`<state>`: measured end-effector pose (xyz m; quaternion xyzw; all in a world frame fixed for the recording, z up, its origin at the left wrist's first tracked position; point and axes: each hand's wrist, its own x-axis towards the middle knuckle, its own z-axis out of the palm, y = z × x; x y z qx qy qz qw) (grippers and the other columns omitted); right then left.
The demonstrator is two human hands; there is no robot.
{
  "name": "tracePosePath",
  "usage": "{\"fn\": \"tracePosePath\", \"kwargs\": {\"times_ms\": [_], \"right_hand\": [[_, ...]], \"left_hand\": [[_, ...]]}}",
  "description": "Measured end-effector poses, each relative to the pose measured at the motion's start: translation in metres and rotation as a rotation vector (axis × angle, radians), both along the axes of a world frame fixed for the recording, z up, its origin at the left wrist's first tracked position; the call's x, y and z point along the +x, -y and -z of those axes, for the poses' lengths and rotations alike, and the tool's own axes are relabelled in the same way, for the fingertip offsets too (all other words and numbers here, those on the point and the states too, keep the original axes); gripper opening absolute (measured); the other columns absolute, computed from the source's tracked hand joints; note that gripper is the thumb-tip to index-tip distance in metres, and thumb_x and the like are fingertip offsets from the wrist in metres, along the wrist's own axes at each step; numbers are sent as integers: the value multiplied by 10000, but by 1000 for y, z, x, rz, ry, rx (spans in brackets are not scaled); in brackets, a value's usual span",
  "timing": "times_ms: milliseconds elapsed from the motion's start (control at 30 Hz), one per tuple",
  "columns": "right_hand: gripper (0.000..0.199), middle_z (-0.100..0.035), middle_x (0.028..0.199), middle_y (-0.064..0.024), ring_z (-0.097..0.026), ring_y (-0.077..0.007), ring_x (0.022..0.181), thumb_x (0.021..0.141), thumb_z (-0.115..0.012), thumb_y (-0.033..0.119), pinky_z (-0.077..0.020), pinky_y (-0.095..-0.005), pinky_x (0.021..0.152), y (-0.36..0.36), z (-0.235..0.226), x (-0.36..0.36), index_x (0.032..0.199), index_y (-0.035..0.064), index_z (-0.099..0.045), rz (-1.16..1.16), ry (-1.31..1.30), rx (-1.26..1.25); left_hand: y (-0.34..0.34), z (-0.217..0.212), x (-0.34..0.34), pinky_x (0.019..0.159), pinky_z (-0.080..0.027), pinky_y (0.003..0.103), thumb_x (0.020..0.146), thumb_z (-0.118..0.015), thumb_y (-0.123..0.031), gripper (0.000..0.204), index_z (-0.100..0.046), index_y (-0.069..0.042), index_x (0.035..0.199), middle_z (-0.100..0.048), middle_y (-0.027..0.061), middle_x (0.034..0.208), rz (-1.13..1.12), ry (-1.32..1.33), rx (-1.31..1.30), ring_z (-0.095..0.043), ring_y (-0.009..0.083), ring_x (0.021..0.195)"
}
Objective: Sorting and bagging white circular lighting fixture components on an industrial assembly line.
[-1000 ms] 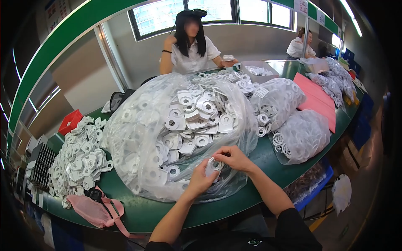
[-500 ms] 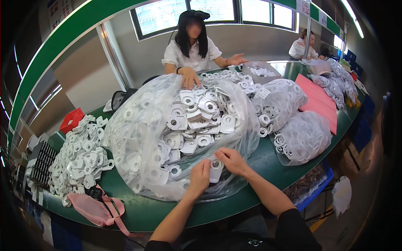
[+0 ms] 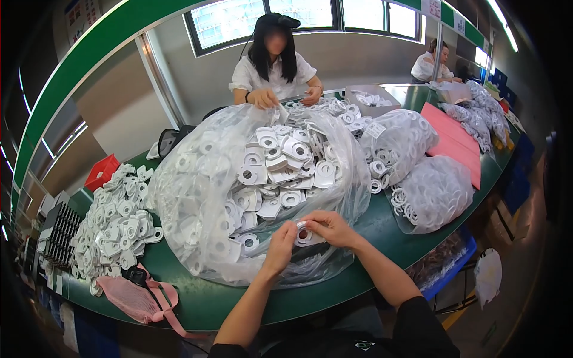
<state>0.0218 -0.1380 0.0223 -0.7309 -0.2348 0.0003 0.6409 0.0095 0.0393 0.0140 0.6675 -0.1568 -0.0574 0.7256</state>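
Observation:
A white plastic part with a round hole (image 3: 305, 238) is held between my two hands at the near edge of a large clear plastic bag (image 3: 197, 179). My left hand (image 3: 280, 246) is closed on its left side, thumb and fingers pinched. On its upper right, my right hand (image 3: 330, 228) grips with thumb and forefinger. The bag lies wide open, heaped with similar white plastic parts (image 3: 292, 149). Across the table a co-worker (image 3: 276, 65) holds a white part over the bag's far side; what the co-worker's other hand holds is unclear.
Left on the green table (image 3: 197, 304) lie a pile of white parts (image 3: 122, 221), a red bin (image 3: 101, 171), black stacked trays (image 3: 58, 230) and a pink mesh bag (image 3: 134, 292). To the right are bags of white rings (image 3: 433, 194), a pink sheet (image 3: 453, 146) and a grey box (image 3: 371, 101).
My right hand has moved left and slightly down, closer to my left hand, and the held part has turned. The co-worker's hands have drawn in, one lifting a white part.

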Motion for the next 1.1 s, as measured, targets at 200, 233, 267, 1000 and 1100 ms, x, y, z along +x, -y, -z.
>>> {"fn": "tracePosePath", "kwargs": {"times_ms": [200,233,267,1000,1100], "right_hand": [[159,-593,782,-73,-537,-134,725,863,-552,94,-423,-254,660,11,3,4,972,4,-623,-44,120,-155],[156,-589,779,-83,-537,-144,722,859,-554,93,-421,-259,657,11,3,4,969,10,-626,-39,124,-194],[156,-589,779,-83,-537,-144,722,859,-554,93,-421,-259,657,11,2,4,969,10,-626,-40,125,-193],[200,-612,756,-5,-510,-10,655,864,-614,194,-400,-174,551,-18,21,0,816,1,-603,276,-278,424],[196,-612,730,-12,-517,-27,635,828,-653,188,-412,-195,544,-11,28,2,850,1,-601,366,-235,278]], "left_hand": [[1,-5,-4,589,-397,331,928,-435,-193,215,-521,-11,851,-537,161,695,-31,264,438,-520,268,626],[1,-2,-3,583,-398,347,923,-441,-189,205,-519,-12,854,-537,178,700,-34,278,441,-524,302,632],[1,1,-3,577,-399,363,917,-447,-185,195,-517,-13,856,-536,195,706,-39,291,444,-527,336,638],[21,14,-9,565,-448,247,864,-575,-132,310,-447,-8,1118,-605,75,807,-148,187,104,-552,100,648],[20,5,-14,576,-461,285,830,-598,-122,372,-446,-16,1153,-623,109,788,-119,224,358,-598,156,657]]}}
